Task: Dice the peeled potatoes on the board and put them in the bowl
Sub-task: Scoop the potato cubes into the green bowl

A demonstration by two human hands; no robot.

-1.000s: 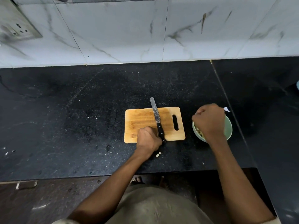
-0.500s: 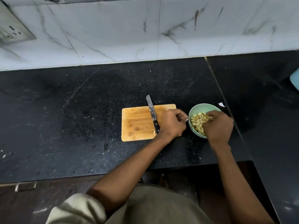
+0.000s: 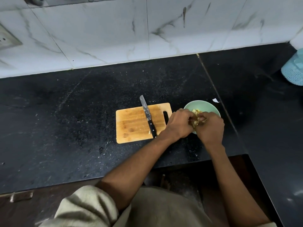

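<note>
A wooden cutting board lies on the black counter, with a black-handled knife resting on it, blade pointing away. One small potato scrap sits beside the knife handle. Right of the board stands a pale green bowl holding diced potato. My left hand and my right hand meet over the bowl's near side, fingers curled, pinching potato pieces between them. The hands hide most of the bowl's contents.
A light blue textured container stands at the far right by the tiled wall. A white paper scrap lies behind the bowl. The counter's front edge runs just below my forearms.
My left hand left the board's near edge and moved right to the bowl. My right hand dropped lower into the bowl, and both hands now touch over the potato pieces.
</note>
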